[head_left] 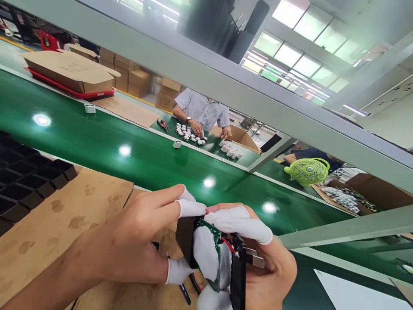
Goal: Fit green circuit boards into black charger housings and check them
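My left hand (129,234), in white finger cots, is closed on a black adapter case (184,241). The case meets the edge of a green circuit board (200,224) coated with lumps of white compound (206,254). My right hand (267,258), also in finger cots, is closed around the board and a black plug cover (238,271) with metal prongs (254,260). A red wire (228,244) runs between board and cover. How deep the board sits in the case, I cannot tell. Below my hands lies a black tweezer-like tool (184,295), partly hidden.
Many black open cases (29,185) stand in rows on cardboard (74,215) at left. Beyond runs a green conveyor belt (97,148) with small white parts (177,144). Across it a person (203,112) handles white pieces. A metal frame bar (206,82) crosses above; a green fan (309,171) stands right.
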{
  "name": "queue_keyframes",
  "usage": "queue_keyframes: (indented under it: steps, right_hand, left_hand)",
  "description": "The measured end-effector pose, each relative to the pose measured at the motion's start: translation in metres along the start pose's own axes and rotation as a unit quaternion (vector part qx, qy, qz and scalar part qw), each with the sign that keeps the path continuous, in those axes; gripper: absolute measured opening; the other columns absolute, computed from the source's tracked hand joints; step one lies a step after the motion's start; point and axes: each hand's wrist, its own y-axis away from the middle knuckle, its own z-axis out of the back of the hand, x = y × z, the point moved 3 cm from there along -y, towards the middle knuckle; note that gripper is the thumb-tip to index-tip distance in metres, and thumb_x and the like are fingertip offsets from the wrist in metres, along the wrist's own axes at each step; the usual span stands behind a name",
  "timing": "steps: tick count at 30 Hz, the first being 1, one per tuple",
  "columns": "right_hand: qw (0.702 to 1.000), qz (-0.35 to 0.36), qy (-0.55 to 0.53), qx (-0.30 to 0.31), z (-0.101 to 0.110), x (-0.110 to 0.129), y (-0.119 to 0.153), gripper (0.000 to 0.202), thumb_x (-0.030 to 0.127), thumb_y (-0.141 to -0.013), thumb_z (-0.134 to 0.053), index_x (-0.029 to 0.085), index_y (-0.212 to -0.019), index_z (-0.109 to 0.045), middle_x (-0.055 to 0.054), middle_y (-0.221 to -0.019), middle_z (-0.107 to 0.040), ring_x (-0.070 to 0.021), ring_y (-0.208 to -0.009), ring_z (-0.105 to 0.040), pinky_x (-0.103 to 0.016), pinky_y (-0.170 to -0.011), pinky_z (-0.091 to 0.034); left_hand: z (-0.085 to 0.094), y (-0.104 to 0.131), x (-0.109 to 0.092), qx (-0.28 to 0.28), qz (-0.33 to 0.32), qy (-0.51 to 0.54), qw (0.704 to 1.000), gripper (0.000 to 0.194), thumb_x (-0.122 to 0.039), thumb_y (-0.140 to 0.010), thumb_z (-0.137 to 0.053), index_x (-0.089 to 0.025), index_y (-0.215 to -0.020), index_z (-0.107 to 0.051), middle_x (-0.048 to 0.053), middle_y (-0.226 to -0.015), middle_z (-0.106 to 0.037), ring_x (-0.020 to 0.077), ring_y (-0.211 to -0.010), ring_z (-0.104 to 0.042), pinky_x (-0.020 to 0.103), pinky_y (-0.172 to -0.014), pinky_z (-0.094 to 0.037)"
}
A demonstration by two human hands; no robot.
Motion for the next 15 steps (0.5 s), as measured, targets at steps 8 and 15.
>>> queue_keyframes:
  steps: [8,15]
  right_hand:
    - [1.0,0.004,-0.005,-0.005,-0.0007,0.0017,0.0007,0.053,0.051,-0.072,-0.11,0.038,-0.119,-0.09,-0.008,-0.1,-0.084,-0.0345,-0.09,-0.081,-0.047,-0.076,-0.075]
    - [1.0,0.025,0.007,0.009,0.0006,-0.0027,0.0028,0.07,0.05,-0.063,-0.114,0.032,-0.125,-0.087,-0.009,-0.103,-0.084,-0.0333,-0.095,-0.08,-0.044,-0.078,-0.072]
  left_hand:
    - [-0.0011,-0.0011,0.003,-0.01,0.007,0.026,1.0,0.057,-0.013,-0.077,-0.092,-0.032,-0.126,-0.07,-0.001,-0.097,-0.065,0.0201,-0.077,-0.066,0.031,-0.063,-0.051]
    - [-0.0018,-0.0013,0.0032,-0.004,0.004,0.034,0.999,0.059,-0.01,-0.078,-0.093,-0.029,-0.129,-0.071,0.0,-0.103,-0.068,0.0198,-0.084,-0.069,0.03,-0.069,-0.054]
